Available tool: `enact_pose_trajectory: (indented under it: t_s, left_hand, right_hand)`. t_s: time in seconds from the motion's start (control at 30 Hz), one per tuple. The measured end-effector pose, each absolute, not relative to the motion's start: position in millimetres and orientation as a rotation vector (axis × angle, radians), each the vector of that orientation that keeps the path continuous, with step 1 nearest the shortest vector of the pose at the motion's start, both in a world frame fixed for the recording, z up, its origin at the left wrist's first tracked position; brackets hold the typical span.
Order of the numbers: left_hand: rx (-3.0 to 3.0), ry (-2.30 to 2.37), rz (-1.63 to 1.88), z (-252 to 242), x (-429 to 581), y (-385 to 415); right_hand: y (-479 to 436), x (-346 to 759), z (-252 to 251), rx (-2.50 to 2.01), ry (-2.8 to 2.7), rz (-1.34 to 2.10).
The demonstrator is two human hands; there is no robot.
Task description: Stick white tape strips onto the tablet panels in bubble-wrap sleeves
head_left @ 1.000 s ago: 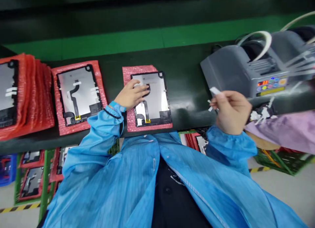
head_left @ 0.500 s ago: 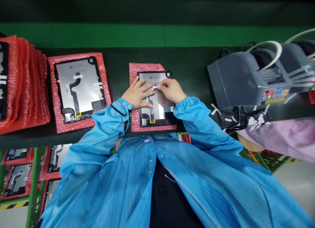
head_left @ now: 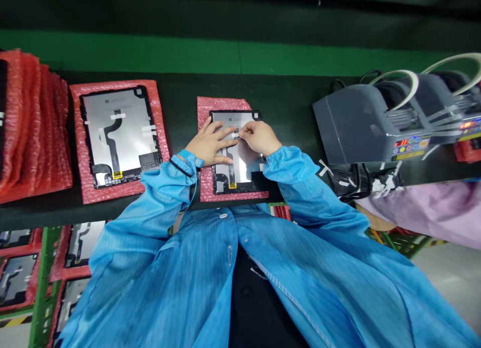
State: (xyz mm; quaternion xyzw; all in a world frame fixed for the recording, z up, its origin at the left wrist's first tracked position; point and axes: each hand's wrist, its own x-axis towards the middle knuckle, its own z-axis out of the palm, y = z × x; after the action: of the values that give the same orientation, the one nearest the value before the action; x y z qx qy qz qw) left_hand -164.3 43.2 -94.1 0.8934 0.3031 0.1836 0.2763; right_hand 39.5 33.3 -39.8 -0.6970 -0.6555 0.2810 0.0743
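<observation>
A tablet screen panel (head_left: 244,162) with a black frame lies back side up on a red bubble-wrap sheet (head_left: 207,188). My left hand (head_left: 212,145) rests on the panel's left part with its fingers spread. Between its upper fingertips and my right hand (head_left: 259,137) sits a small white tape piece (head_left: 235,135) on the panel. My right hand has its thumb and index finger pinched beside that tape; whatever is between the fingertips is too small to make out. A second panel (head_left: 130,137) lies on its own red wrap to the left.
Red bubble-wrapped panels (head_left: 37,127) stand stacked at far left. Grey tape dispensers (head_left: 356,122) with cables and white tape scraps are at right, near another person's pink sleeve (head_left: 432,208). Green racks (head_left: 43,283) holding panels stand below the table edge.
The view has shifted slightly, so the dispensers appear farther left. My right fingertips have moved slightly left on the panel. My left hand stays in place.
</observation>
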Motion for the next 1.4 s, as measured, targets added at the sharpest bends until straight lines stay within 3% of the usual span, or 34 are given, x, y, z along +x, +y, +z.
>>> enact_pose_trajectory:
  t_s: [0.4, 0.6, 0.77, 0.93, 1.07, 1.2, 1.4]
  left_hand:
    - [2.641, 0.818, 0.383, -99.2, -166.8, 45.2]
    - [2.65, 0.841, 0.328, -96.3, -167.5, 44.2]
    - [2.68, 0.886, 0.304, -94.6, -167.5, 44.2]
    - [2.693, 0.929, 0.357, -92.6, -167.4, 46.0]
    - [2.716, 0.978, 0.407, -85.2, -164.2, 49.3]
    - [2.723, 1.052, 0.376, -70.5, -158.7, 45.5]
    - [2.735, 1.191, 0.339, -45.2, -148.4, 33.3]
  right_hand:
    - [36.6, 24.8, -30.5, -2.233, -2.113, 0.647]
    - [56.4, 40.2, -33.5, -2.395, -1.881, 0.51]
    - [10.5, 108.1, -39.5, -2.177, -1.612, 0.519]
    - [-92.9, 183.8, -47.9, -1.913, -0.723, 0.483]
    - [-118.1, 222.9, -43.4, -1.759, -0.224, 0.429]
    - [-99.8, 248.8, -37.5, -1.639, -0.194, 0.488]
    - [-102.8, 262.0, -49.9, -1.531, -0.343, 0.234]
